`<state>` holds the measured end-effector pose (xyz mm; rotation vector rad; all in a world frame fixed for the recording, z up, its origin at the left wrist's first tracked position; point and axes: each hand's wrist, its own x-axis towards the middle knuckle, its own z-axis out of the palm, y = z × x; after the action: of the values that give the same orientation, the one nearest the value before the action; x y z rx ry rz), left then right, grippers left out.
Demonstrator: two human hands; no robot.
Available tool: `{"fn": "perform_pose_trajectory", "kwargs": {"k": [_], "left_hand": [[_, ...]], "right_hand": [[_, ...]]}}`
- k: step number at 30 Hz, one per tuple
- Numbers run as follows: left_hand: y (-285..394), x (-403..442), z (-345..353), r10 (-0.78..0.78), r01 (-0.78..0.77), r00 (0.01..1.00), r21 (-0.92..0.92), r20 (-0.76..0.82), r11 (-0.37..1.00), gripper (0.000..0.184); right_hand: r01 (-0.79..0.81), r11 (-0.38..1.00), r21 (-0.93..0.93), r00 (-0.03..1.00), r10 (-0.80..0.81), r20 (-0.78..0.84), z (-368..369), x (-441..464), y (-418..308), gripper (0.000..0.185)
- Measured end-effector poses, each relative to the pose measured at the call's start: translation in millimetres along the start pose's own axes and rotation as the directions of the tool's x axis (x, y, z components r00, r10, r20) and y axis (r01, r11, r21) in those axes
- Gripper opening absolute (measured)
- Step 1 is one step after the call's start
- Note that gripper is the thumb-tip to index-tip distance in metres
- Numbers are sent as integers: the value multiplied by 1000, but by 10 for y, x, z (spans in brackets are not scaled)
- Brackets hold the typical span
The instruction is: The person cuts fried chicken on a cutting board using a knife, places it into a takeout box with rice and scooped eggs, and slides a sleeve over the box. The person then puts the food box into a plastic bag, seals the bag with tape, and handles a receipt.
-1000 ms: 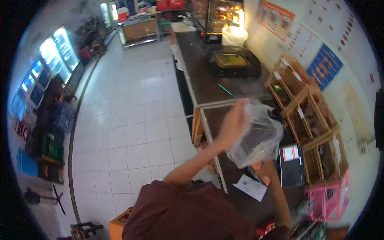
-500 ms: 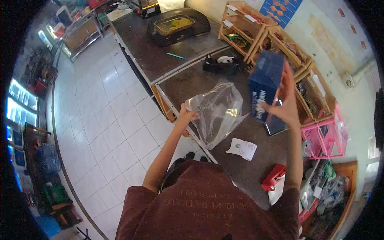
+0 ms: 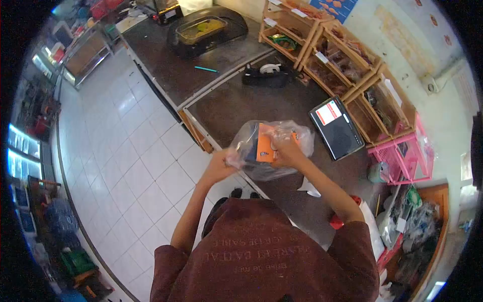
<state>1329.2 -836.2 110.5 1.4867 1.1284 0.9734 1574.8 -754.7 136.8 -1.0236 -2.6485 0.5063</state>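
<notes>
My left hand (image 3: 221, 165) grips the edge of a clear plastic bag (image 3: 261, 172) above the front edge of the dark table. At the bag's mouth, my right hand (image 3: 289, 150) is closed on a box (image 3: 265, 146), with an orange face and a dark blue side showing. The box sits at least partly within the bag, and the film covers some of it. Under my right forearm lies a white paper slip (image 3: 308, 187), partly hidden.
A tablet (image 3: 336, 128) with a lit screen leans by wooden racks (image 3: 347, 55). Behind are a black tape dispenser (image 3: 269, 75), a teal pen (image 3: 207, 69) and a black covered tray (image 3: 206, 30). A pink basket (image 3: 402, 156) stands right; a red object (image 3: 336, 221) lies near my right elbow.
My right hand has brought the box from the right, near the racks, down and left to the bag. An orange face now shows. The tablet is now uncovered.
</notes>
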Motion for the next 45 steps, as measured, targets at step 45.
{"fn": "perform_pose_trajectory", "kwargs": {"k": [45], "left_hand": [[720, 1146, 633, 162, -166, 981, -29, -105, 986, 46]], "right_hand": [[-347, 556, 755, 708, 684, -178, -1621, -3266, 1263, 23]]}}
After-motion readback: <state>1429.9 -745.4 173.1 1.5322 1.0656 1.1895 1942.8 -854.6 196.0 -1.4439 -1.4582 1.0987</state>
